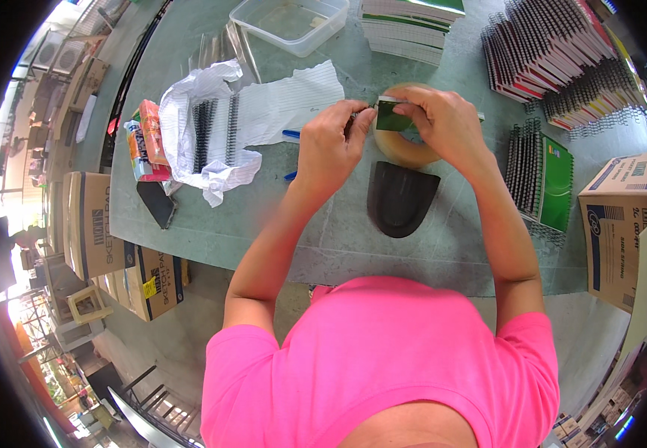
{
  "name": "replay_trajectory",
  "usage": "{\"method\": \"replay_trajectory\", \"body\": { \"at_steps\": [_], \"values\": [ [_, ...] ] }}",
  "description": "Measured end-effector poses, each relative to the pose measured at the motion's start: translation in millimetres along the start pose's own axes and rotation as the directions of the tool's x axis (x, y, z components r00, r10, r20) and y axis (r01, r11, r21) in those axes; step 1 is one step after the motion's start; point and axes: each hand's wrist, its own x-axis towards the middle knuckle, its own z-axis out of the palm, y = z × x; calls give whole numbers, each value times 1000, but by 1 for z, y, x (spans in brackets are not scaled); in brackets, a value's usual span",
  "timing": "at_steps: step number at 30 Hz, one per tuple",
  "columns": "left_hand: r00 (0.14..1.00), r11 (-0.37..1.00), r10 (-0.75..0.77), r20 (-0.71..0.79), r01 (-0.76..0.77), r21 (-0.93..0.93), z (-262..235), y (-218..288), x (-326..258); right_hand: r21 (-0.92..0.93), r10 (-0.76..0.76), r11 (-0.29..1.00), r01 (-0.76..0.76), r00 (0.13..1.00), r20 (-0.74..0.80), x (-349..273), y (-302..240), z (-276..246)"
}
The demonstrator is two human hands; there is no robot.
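In front of me, my right hand is closed with thumb and fingers on a small dark green card-like piece with a pale upper edge. My left hand is pinched just left of it, fingertips close to its edge. Something dark shows between those fingers, too small to name. Under the right hand lies a wide tan roll of tape, partly covered by the hand and the green piece. Nearer to me rests a black object with one rounded end. Blue pens stick out beside my left hand.
Crumpled white paper with black spiral bindings lies left, by small boxes and a dark phone-like slab. Behind stand a clear plastic tub and stacked pads. Spiral notebooks and a carton stand right.
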Motion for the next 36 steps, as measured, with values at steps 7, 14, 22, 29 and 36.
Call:
{"method": "replay_trajectory", "body": {
  "at_steps": [7,14,22,29,36],
  "values": [
    [986,997,66,-154,-69,-17,9,2,-1,18,-41,999,42,998,-39,-3,0,2],
    [928,939,-268,260,312,-146,-9,3,11,-39,-104,994,103,994,-29,-6,1,0],
    [974,998,-66,215,67,5,-8,-7,14,-38,-164,986,162,985,-45,-6,-2,5],
    [975,990,128,184,-114,-86,-24,-7,18,11,-192,981,195,975,-110,-5,0,12],
    [852,925,-279,443,362,-114,-28,-3,19,81,-210,973,215,975,-67,-7,-2,5]
  ]
}}
